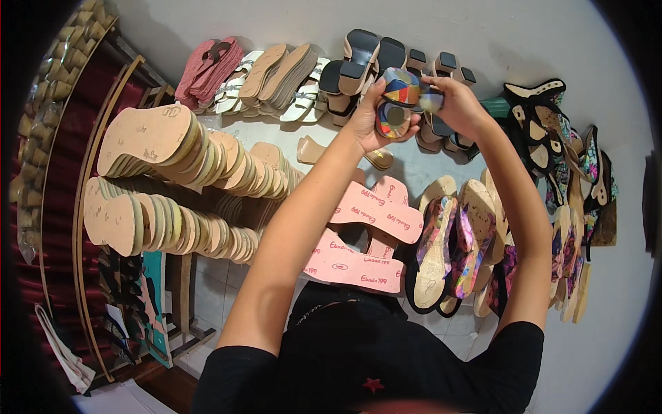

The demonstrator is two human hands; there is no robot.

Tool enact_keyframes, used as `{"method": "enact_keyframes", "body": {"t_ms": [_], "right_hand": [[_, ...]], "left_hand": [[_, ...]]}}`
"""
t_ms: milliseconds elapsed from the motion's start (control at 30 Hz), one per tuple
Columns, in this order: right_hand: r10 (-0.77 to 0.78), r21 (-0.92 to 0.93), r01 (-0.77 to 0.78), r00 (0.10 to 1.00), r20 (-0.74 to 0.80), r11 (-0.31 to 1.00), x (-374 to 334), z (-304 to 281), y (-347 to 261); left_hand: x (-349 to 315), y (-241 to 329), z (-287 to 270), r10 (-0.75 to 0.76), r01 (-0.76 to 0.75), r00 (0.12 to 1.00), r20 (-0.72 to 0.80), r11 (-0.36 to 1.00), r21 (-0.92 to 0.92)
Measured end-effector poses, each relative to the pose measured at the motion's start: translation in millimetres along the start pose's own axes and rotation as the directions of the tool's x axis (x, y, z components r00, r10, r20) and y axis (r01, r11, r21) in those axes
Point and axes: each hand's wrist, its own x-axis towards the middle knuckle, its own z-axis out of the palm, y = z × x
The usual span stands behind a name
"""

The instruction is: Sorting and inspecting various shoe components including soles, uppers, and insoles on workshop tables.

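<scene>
Over the far side of the white table, my left hand (369, 123) is closed round two short, rounded pieces with a multicoloured pattern. The upper patterned piece (400, 88) shows blue, red and yellow; the lower patterned piece (393, 120) has a greyish round middle. My right hand (460, 105) is closed on another small patterned piece (432, 101), blurred by motion and close beside the upper one. Black-soled heeled shoes (360, 52) lie just behind my hands. Nearer me, pink printed insoles (365, 269) lie crossed and stacked.
At left, long rows of tan insoles (148, 134) lean together. White sandals (303, 96) and pink soles (207, 72) stand along the back. Floral sandals (434, 255) are at right, with black-edged floral shoes (541, 131) farther back. A wooden rack (183, 297) stands at lower left.
</scene>
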Motion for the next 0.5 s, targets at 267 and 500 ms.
{"method": "enact_keyframes", "body": {"t_ms": [267, 500], "right_hand": [[-0.165, -0.569, 0.300, 0.947, 0.277, 0.766, -29, 38, -31], [0.304, -0.830, -0.082, 0.947, 0.109, 0.552, 49, 21, 12]], "left_hand": [[-28, 9, 28, 0.222, -0.223, 0.973, 0.060, 0.975, 0.008], [-103, -7, 58, 0.298, -0.289, 0.954, -0.043, 0.947, 0.141]]}}
